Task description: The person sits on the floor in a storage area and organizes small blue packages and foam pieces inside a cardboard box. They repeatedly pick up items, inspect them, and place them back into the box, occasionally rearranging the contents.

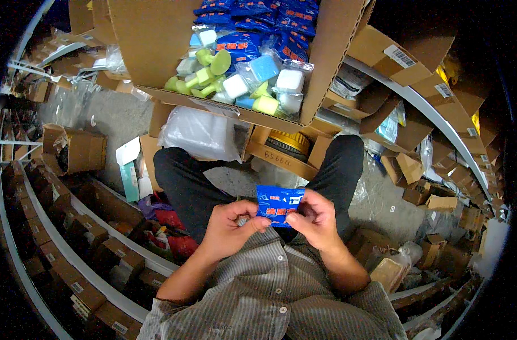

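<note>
A small blue plastic sachet (279, 206) with orange printing is held up in front of my lap. My left hand (237, 227) pinches its left edge between thumb and fingers, and my right hand (315, 219) grips its right side. Beyond my knees stands an open cardboard box (148, 51). Inside it, more blue sachets (237, 46) are heaped at the back. Nearer its front edge lie clear-wrapped blue and white tablets (264, 68) and several lime-green plastic pieces with round cupped ends (220, 62).
Below the box sit a bundle of clear plastic packaging (199, 131) and a carton (279, 157) holding yellow and black round items. Metal shelving (109, 238) with cardboard bins curves along my left. More shelved boxes (411, 110) line the right. Loose plastic litters the concrete floor (381, 204).
</note>
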